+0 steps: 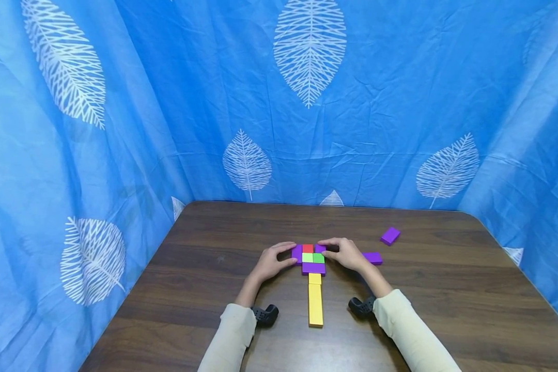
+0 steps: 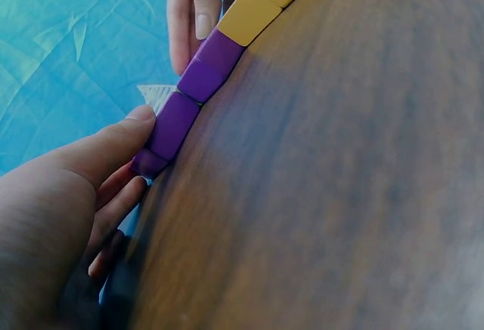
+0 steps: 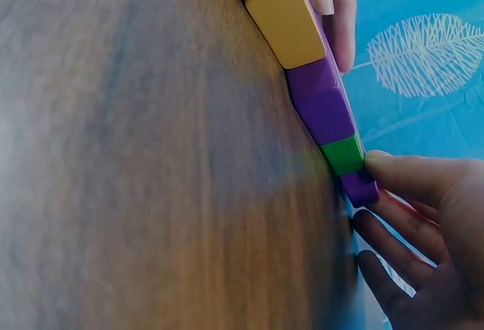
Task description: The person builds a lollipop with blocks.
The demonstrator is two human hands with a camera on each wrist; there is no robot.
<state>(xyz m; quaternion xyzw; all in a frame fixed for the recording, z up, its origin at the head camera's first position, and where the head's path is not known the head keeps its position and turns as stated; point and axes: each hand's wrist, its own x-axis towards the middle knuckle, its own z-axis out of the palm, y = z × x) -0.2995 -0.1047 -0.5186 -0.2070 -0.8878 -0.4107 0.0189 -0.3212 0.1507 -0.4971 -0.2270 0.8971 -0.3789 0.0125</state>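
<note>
Flat coloured blocks lie together on the table. My left hand holds an upright purple block at the group's left side, thumb at its near end and fingertips at its far end. My right hand pinches another purple block at the upper right, partly hidden by the fingers. Between the hands are a red block, a lime block and a green block. Below these lies a crosswise purple block, then a short yellow block and a long yellow block.
Two loose purple blocks lie to the right: one block beside the right hand, another block farther back. The brown wooden table ends at a blue leaf-print curtain.
</note>
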